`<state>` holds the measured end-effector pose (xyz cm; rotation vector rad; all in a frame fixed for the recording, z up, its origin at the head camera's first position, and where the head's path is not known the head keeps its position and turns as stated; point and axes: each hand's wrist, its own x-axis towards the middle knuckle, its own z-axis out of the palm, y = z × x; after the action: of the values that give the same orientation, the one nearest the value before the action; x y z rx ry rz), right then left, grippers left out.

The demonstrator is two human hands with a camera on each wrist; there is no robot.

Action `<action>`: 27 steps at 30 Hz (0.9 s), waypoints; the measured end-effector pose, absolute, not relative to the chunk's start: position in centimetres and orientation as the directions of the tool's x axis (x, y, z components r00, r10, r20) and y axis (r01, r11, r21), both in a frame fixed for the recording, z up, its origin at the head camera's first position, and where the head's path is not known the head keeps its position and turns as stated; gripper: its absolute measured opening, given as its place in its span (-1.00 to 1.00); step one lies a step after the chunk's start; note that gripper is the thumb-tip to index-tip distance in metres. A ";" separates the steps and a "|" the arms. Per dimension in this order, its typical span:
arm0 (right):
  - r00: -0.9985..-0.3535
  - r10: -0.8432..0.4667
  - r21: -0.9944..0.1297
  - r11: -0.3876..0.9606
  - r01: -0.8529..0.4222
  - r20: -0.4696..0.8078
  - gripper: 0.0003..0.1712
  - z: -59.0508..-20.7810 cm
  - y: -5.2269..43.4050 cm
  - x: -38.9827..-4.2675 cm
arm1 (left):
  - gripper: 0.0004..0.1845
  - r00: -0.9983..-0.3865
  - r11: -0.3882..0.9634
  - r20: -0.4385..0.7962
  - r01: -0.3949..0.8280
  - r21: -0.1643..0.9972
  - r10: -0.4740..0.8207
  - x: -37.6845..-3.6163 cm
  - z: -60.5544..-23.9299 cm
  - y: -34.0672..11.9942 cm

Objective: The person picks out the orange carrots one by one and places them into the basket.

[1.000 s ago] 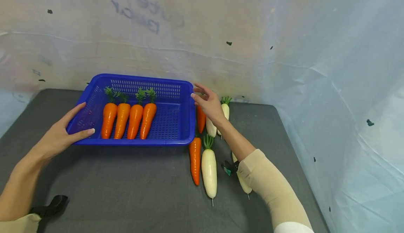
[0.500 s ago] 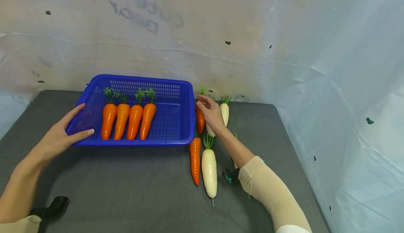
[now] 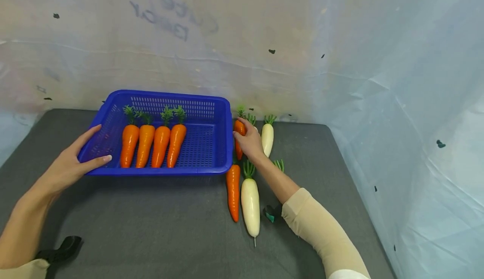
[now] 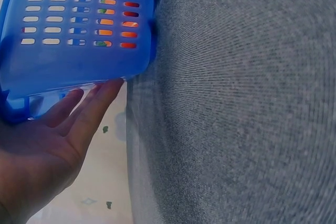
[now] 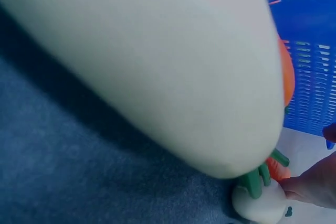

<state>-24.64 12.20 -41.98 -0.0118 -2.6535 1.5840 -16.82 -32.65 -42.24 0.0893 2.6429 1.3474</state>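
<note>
The left hand [image 3: 72,161] is clamped on the basket [image 3: 170,171] at nine o'clock; toward three, the right hand [image 3: 250,141] meets a carrot [image 3: 239,149], its grip unclear.

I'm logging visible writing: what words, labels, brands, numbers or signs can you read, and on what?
"Cute", faint and mirrored, on the sheet.
"Bear", also mirrored, same sheet; blurred, so a likely reading.
Small mark, sheet's left: too small to read.
Teal patch: too small to read.
None seen on basket, carrots or radishes.
</note>
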 end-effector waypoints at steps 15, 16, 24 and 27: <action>-0.999 0.010 -0.747 0.663 0.040 -0.045 -0.12 -42.9 12.4 -26.2 | -0.02 -0.982 0.603 -0.142 -0.041 0.797 0.121 -16.8 -42.0 -32.5; -0.999 0.004 -0.737 0.675 0.035 -0.043 -0.11 -43.0 12.6 -26.4 | -0.02 -0.983 0.603 -0.138 -0.038 0.797 0.120 -16.8 -42.1 -32.5; -0.999 -0.033 -0.674 0.738 -0.005 -0.028 -0.02 -43.3 13.4 -27.3 | -0.03 -0.984 0.606 -0.124 -0.022 0.795 0.127 -16.7 -42.2 -32.6; -0.997 -0.055 -0.652 0.758 -0.012 -0.045 0.00 -43.3 13.6 -27.6 | -0.03 -0.984 0.605 -0.128 -0.027 0.796 0.124 -16.7 -42.3 -32.6</action>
<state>-27.56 13.60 -43.33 0.0568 -3.0034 1.1122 -16.72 -32.61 -42.28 0.0808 2.6591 1.3225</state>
